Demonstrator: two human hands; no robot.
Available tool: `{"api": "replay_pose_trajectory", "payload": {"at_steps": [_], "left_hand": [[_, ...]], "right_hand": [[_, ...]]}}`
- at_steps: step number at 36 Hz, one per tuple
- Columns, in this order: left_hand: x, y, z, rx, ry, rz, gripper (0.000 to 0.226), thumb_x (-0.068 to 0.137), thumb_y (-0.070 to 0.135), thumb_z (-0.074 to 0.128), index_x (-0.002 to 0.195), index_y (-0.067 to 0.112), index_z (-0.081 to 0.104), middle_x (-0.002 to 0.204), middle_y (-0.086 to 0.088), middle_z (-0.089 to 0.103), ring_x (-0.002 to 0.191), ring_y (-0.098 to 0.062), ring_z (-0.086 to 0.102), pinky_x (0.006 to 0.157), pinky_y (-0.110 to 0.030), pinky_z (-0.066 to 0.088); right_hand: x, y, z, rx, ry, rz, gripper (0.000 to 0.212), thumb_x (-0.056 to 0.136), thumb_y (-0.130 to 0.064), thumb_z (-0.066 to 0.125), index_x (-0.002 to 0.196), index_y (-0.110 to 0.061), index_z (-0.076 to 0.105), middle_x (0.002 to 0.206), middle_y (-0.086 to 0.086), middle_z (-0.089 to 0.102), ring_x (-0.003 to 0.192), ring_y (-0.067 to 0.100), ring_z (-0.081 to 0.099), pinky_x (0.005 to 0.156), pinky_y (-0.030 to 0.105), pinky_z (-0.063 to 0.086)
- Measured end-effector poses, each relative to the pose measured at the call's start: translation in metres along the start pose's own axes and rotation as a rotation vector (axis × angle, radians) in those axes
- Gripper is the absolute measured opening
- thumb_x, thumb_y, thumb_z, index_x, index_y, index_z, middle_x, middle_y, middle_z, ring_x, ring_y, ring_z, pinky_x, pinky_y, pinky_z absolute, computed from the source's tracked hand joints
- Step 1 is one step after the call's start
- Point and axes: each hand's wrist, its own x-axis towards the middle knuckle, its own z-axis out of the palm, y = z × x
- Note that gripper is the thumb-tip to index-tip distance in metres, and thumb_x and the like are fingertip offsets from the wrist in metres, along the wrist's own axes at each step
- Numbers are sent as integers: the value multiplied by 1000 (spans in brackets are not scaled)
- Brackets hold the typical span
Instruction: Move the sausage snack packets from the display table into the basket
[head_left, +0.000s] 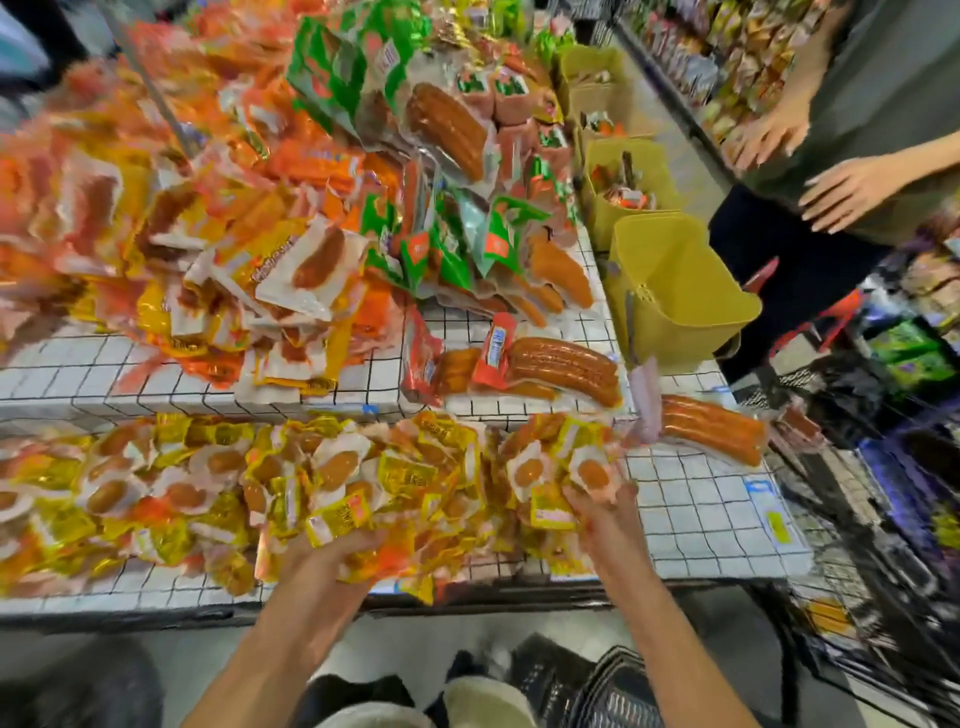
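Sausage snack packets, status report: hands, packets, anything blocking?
Left hand and right hand both gripping yellow sausage snack packets over the display table. Black basket low at right. Nothing blocking.

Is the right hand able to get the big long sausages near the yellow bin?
Probably not yet: the right hand already grips yellow snack packets, though nothing blocks the large orange sausage pack.

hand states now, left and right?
Left hand: gripping a bunch of yellow sausage packets.
Right hand: gripping yellow sausage packets at the pile's right end.
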Motion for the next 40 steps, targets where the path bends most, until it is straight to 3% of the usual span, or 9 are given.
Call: {"api": "replay_pose_trajectory", "payload": {"at_steps": [3, 6, 11, 16, 22, 26, 32, 36, 40], "left_hand": [[6, -8, 8, 10, 24, 2, 83, 82, -16, 63, 149, 19, 28, 95, -7, 68, 78, -27, 76, 66, -44, 61], [19, -13, 6, 17, 21, -27, 105, 65, -12, 76, 155, 0, 22, 135, -22, 59, 117, -39, 64, 94, -55, 55], [34, -13, 8, 24, -8, -55, 89, 73, -11, 73, 152, -1, 32, 140, -22, 57, 125, -40, 58, 98, -55, 53], [41, -9, 18, 49, -44, -72, 99, 60, -7, 75, 150, 4, 35, 137, -24, 58, 122, -41, 60, 80, -49, 58], [46, -14, 29, 68, -90, -113, 128, 51, -2, 91, 158, 18, 24, 163, -11, 28, 146, -36, 36, 114, -62, 35], [43, -20, 44, 152, -168, -220, 95, 49, -1, 88, 138, -3, 53, 134, -21, 62, 128, -41, 56, 105, -63, 44], [43, -29, 87, 149, -227, -296, 142, 50, -7, 85, 161, 18, 1, 139, -14, 55, 124, -28, 61, 78, -45, 58], [53, -36, 111, 208, -367, -181, 105, 62, 1, 86, 138, 38, 25, 92, 8, 75, 77, -5, 75, 55, -28, 58], [71, -52, 127, 771, -262, 383, 81, 83, 26, 82, 143, 53, 35, 138, 35, 44, 129, 10, 40, 100, -24, 43]], "right_hand": [[16, 20, -3, -545, 111, -208, 84, 81, -5, 81, 148, -26, 34, 138, 4, 53, 130, 26, 53, 117, 49, 37], [22, 42, -10, -895, 206, -396, 94, 77, -12, 83, 154, -18, 30, 150, 13, 39, 145, 35, 30, 121, 28, 6], [21, 46, -15, -1037, 220, -617, 90, 88, -25, 73, 161, -20, 20, 169, 5, 9, 157, 27, 3, 124, 58, 4], [19, 36, -14, -1042, 87, -603, 80, 93, -43, 59, 157, -6, 28, 163, 10, 30, 149, 38, 28, 123, 60, 14], [-1, 12, -16, -845, 146, -496, 75, 94, -39, 66, 156, -43, 24, 166, -11, 16, 156, 14, 10, 121, 60, 24], [-23, -11, -3, -652, -6, -446, 63, 96, -62, 53, 153, -46, 31, 156, -24, 37, 144, 2, 38, 112, 36, 46], [-34, -43, 14, -412, -137, -328, 66, 85, -72, 59, 146, -57, 39, 150, -38, 37, 136, -16, 37, 105, 19, 39], [-22, -57, 2, -369, 60, -473, 42, 96, -43, 63, 137, -44, 56, 136, -24, 61, 124, -4, 58, 87, 8, 49], [2, -43, -2, -628, 86, -453, 44, 102, -38, 58, 144, -41, 48, 143, -16, 55, 136, 5, 49, 109, 38, 47]]}}
